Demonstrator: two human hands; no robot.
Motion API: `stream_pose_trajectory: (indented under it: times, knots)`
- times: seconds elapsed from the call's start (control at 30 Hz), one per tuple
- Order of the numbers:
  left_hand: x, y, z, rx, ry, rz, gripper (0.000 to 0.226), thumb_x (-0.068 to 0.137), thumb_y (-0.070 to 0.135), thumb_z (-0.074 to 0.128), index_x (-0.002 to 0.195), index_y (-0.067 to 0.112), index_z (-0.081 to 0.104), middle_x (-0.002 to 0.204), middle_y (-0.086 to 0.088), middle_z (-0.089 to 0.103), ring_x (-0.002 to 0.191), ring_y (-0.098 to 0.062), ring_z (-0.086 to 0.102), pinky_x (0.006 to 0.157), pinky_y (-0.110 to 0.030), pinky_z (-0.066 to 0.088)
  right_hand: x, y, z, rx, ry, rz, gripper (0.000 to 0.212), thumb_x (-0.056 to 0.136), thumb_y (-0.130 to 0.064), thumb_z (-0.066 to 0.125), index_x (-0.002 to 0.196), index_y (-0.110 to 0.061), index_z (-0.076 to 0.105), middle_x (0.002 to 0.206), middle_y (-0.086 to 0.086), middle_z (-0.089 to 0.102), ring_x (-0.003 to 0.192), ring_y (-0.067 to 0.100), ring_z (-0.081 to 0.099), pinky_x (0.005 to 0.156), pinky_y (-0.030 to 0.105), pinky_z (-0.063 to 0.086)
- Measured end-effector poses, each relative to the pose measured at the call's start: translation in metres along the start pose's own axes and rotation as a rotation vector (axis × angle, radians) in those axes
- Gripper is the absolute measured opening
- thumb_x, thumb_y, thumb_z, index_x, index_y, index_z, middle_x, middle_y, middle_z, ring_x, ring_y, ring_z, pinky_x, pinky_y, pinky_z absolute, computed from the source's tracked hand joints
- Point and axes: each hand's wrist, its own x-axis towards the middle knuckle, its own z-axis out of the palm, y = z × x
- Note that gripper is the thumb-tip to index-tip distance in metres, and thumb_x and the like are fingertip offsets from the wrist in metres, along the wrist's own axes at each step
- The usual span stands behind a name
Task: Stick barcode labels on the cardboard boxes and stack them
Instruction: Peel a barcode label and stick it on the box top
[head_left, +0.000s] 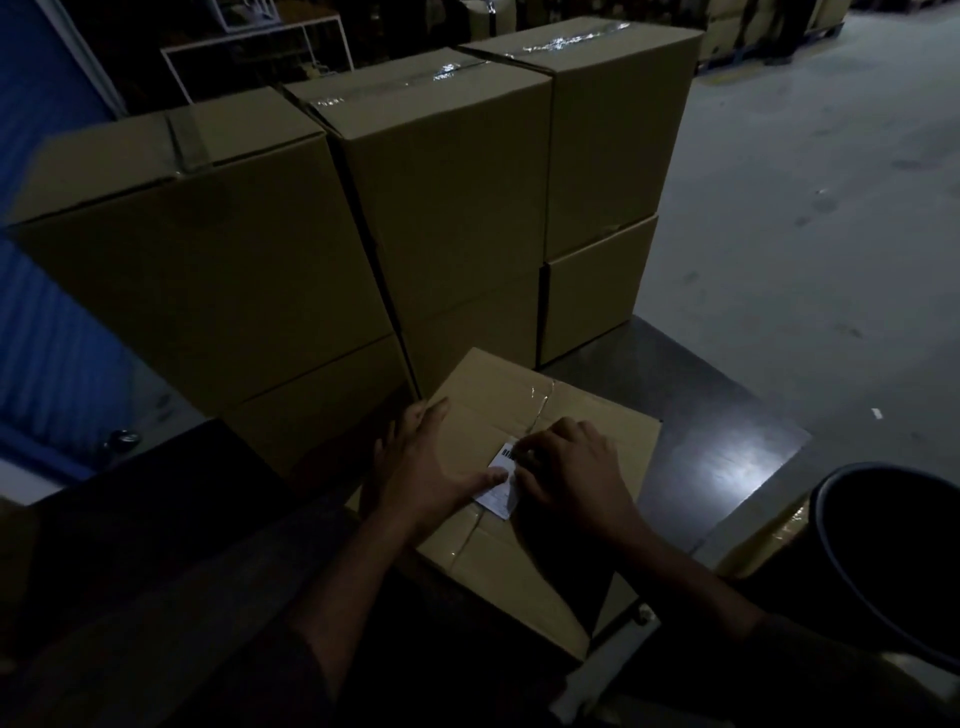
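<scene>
A taped cardboard box (524, 571) lies low in front of me on a dark table (701, 447). A white barcode label (501, 493) sits on its top, across the tape seam. My left hand (426, 467) lies flat on the box with straight fingers, its thumb pressing the label's left edge. My right hand (571, 467) rests over the label's right side, fingers bent with the tips pressing down on it. Behind stand three stacks of taped boxes: left stack (208, 260), middle stack (447, 208), right stack (613, 156).
A dark round bin (893, 561) stands at the right edge. A blue wall (47, 312) runs along the left. Grey concrete floor (805, 234) spreads to the right. A white shelf frame (249, 57) stands behind the stacks. The scene is dim.
</scene>
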Motion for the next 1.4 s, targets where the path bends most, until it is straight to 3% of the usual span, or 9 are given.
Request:
stream_pose_trajectory:
  times: [0.13,0.27,0.43,0.53,0.73,0.97,1.13,1.27,1.4]
  knots:
    - [-0.002,0.0,0.002,-0.02,0.041,-0.008,0.123,0.051,0.105,0.058,0.155,0.043,0.034,0.162,0.012,0.031,0.147,-0.018,0.035,0.12,-0.05,0.033,0.002,0.003,0.001,0.02,0.007,0.024,0.021,0.084,-0.046,0.063,0.1,-0.033,0.068,0.099,-0.008,0.055,0.098,0.017,0.048,0.078,0.033,0.028]
    - [-0.002,0.001,0.003,-0.033,0.053,0.012,0.121,0.053,0.102,0.061,0.154,0.04,0.036,0.159,0.011,0.033,0.145,-0.017,0.037,0.119,-0.05,0.034,0.001,0.001,-0.001,0.016,0.036,0.008,0.027,0.085,-0.046,0.063,0.109,-0.034,0.069,0.1,-0.007,0.055,0.097,0.016,0.047,0.079,0.032,0.03]
    - [0.0,0.0,0.002,-0.041,0.065,0.005,0.122,0.052,0.102,0.062,0.154,0.04,0.038,0.159,0.01,0.035,0.144,-0.018,0.039,0.119,-0.051,0.034,0.002,0.002,-0.005,0.062,0.022,0.02,0.016,0.085,-0.042,0.068,0.099,-0.034,0.071,0.094,-0.012,0.051,0.096,0.016,0.048,0.078,0.032,0.028]
    - [-0.002,0.001,0.002,-0.056,0.056,0.007,0.121,0.052,0.101,0.062,0.154,0.04,0.037,0.159,0.01,0.034,0.144,-0.019,0.038,0.119,-0.053,0.034,-0.002,0.0,-0.004,0.062,0.049,0.026,0.021,0.087,-0.04,0.068,0.106,-0.033,0.071,0.098,-0.007,0.056,0.096,0.015,0.047,0.081,0.033,0.033]
    - [-0.002,0.002,0.001,-0.077,0.048,-0.005,0.121,0.051,0.099,0.064,0.153,0.041,0.037,0.159,0.011,0.033,0.145,-0.018,0.036,0.12,-0.053,0.033,-0.007,0.005,-0.007,0.079,0.085,0.082,0.014,0.087,-0.039,0.071,0.098,-0.03,0.073,0.093,-0.008,0.056,0.092,0.014,0.046,0.084,0.038,0.042]
    - [-0.003,0.002,0.002,-0.092,0.05,-0.013,0.122,0.052,0.098,0.067,0.155,0.041,0.037,0.162,0.011,0.031,0.146,-0.019,0.035,0.119,-0.053,0.034,-0.014,0.005,-0.007,0.078,0.133,0.104,0.01,0.086,-0.037,0.072,0.092,-0.029,0.072,0.09,-0.008,0.056,0.089,0.014,0.047,0.081,0.035,0.041]
    - [-0.003,0.002,0.002,-0.092,0.055,-0.017,0.122,0.051,0.098,0.067,0.154,0.041,0.037,0.16,0.011,0.032,0.145,-0.02,0.036,0.118,-0.051,0.035,-0.023,0.005,-0.007,0.054,0.159,0.105,0.014,0.09,-0.041,0.067,0.098,-0.031,0.073,0.092,-0.012,0.054,0.089,0.011,0.045,0.076,0.033,0.036]
    - [-0.003,0.004,0.001,-0.101,0.059,-0.03,0.12,0.051,0.096,0.069,0.153,0.042,0.038,0.159,0.013,0.033,0.144,-0.018,0.037,0.119,-0.051,0.035,-0.038,0.0,-0.008,0.045,0.182,0.152,0.013,0.091,-0.044,0.065,0.098,-0.033,0.07,0.094,-0.016,0.049,0.089,0.005,0.039,0.073,0.021,0.026]
    - [-0.005,0.005,0.001,-0.101,0.086,-0.051,0.12,0.05,0.096,0.069,0.153,0.043,0.04,0.16,0.013,0.034,0.144,-0.021,0.037,0.118,-0.049,0.036,-0.048,-0.007,-0.004,0.068,0.22,0.192,0.017,0.092,-0.04,0.065,0.108,-0.034,0.069,0.102,-0.014,0.053,0.097,0.006,0.04,0.08,0.029,0.026]
